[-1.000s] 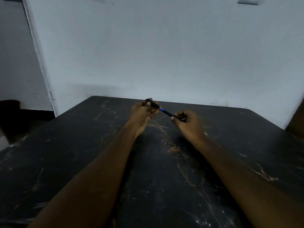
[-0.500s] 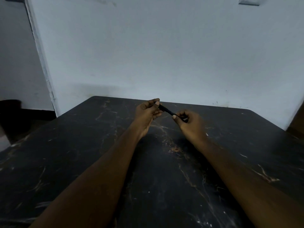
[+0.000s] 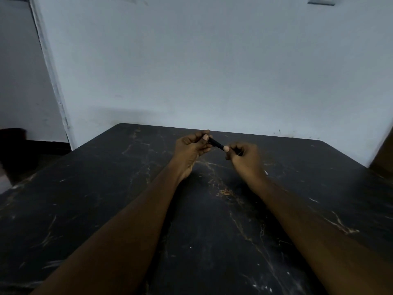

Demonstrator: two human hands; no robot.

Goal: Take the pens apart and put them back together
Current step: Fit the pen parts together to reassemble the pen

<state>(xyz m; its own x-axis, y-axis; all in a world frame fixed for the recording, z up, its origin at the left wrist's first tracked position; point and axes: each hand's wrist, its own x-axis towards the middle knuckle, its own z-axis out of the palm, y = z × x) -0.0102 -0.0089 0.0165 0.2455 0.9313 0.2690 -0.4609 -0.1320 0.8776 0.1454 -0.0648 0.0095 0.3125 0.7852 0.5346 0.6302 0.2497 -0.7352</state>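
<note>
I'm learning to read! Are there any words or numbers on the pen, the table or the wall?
No words or numbers can be read anywhere.
Pen: dark, mostly hidden by the left hand and right hand; any print is too small to see.
Table: only marble streaks.
Wall: bare.

A dark worktop (image 3: 110,205) fills the near and middle of the scene, black with pale and rust-coloured veins running through it like marble, and small white specks near the near edge. Its far left corner is rounded. Behind it stands a plain wall (image 3: 212,71), pale bluish-grey, with a few small dark marks low on the right. A pale fitting (image 3: 321,0) sits on the wall at the top right, cut off by the frame. At far left a white vertical edge (image 3: 53,81) ends the wall, and a second pale wall (image 3: 19,81) stands further back. The light is dim and cool.
</note>
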